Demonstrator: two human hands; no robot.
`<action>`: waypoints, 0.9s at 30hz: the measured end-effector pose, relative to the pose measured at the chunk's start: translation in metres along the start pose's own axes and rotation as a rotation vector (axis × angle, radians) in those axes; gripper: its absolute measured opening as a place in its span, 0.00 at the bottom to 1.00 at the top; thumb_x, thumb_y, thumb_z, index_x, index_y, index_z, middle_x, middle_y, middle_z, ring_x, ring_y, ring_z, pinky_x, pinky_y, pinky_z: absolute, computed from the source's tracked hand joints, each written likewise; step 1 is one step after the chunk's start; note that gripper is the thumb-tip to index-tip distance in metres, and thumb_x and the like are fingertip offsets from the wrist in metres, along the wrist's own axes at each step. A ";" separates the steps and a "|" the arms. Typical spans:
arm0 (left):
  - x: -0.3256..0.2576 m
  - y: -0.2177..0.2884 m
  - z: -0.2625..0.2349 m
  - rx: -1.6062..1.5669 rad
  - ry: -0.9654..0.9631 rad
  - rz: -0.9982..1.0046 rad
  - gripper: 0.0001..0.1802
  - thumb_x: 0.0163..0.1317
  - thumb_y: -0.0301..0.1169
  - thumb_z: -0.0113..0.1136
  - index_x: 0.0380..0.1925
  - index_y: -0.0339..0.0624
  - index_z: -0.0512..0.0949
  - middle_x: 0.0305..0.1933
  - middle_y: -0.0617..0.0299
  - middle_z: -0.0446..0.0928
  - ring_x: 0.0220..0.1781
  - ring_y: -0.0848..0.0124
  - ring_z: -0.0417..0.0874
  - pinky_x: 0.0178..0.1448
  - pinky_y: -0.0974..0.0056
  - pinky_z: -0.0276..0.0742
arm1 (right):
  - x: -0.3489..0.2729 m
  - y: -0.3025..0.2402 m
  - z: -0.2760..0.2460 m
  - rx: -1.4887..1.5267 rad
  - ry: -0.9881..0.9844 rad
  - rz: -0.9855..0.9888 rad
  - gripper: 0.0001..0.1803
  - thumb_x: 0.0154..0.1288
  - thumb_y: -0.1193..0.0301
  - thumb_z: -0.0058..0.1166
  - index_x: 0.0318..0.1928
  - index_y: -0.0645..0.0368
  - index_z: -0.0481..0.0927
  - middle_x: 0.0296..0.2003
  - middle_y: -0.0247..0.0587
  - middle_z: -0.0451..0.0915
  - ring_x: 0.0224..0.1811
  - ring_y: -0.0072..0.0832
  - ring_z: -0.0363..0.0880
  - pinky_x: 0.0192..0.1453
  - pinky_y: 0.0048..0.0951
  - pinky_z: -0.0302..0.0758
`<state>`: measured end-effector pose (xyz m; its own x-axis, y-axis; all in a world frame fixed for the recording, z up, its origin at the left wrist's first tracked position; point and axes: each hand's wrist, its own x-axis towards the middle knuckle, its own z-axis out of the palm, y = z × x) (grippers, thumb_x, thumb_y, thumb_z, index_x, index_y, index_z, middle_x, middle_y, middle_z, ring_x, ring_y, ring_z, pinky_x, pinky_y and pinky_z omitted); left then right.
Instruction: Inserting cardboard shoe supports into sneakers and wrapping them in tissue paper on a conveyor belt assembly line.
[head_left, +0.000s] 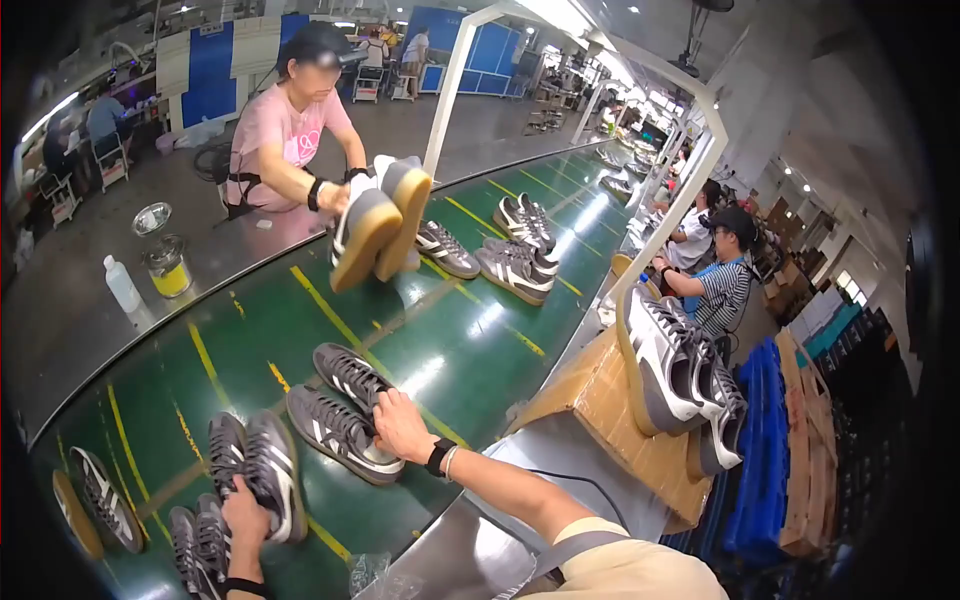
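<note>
At lower left and centre, my left grip (246, 512) and right grip (402, 427) pinch sneakers (328, 424) by the collars (366, 440), probably light, pliant.

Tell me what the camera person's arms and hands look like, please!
The left hand and right hand wear no gloves. Each wrist has a black band; the right adds a thin, pale bracelet. A pale yellow sleeve with a grey strip shows on the right.

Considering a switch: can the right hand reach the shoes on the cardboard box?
Probably yes: the right hand touches another pair, but nothing visible blocks its way to the shoes atop the box.
</note>
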<state>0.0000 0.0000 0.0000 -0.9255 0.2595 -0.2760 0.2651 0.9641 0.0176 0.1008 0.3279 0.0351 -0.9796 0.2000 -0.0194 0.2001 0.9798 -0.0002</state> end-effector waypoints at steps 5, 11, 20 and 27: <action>0.021 -0.107 0.029 0.040 0.213 -0.088 0.28 0.60 0.27 0.56 0.60 0.31 0.63 0.34 0.47 0.80 0.36 0.51 0.84 0.38 0.54 0.80 | -0.013 -0.001 0.032 0.132 0.019 0.032 0.28 0.43 0.57 0.67 0.38 0.66 0.74 0.29 0.51 0.81 0.34 0.44 0.83 0.40 0.40 0.79; 0.036 -0.215 0.066 0.063 0.038 -0.202 0.45 0.48 0.26 0.65 0.67 0.31 0.55 0.45 0.42 0.77 0.49 0.48 0.81 0.52 0.53 0.77 | 0.011 -0.071 0.016 0.167 0.027 0.072 0.14 0.40 0.68 0.66 0.30 0.60 0.81 0.32 0.48 0.83 0.36 0.42 0.84 0.42 0.40 0.80; -0.131 -0.146 -0.095 -0.336 0.197 0.227 0.23 0.47 0.26 0.67 0.44 0.34 0.72 0.28 0.51 0.77 0.36 0.53 0.81 0.45 0.57 0.78 | 0.001 -0.237 0.056 0.475 -0.037 -0.414 0.23 0.41 0.70 0.64 0.39 0.69 0.73 0.31 0.54 0.80 0.38 0.50 0.80 0.42 0.46 0.77; -0.363 -0.128 -0.109 -0.421 -0.326 0.405 0.27 0.57 0.41 0.65 0.53 0.38 0.75 0.44 0.44 0.80 0.49 0.50 0.80 0.55 0.51 0.73 | -0.095 -0.226 -0.020 0.714 0.245 -0.635 0.19 0.44 0.71 0.62 0.40 0.62 0.74 0.37 0.51 0.76 0.41 0.47 0.76 0.42 0.45 0.71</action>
<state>0.2721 -0.2117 0.2021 -0.6287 0.6388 -0.4435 0.3849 0.7512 0.5363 0.1483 0.0878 0.0566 -0.8696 -0.2883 0.4010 -0.4792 0.6888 -0.5440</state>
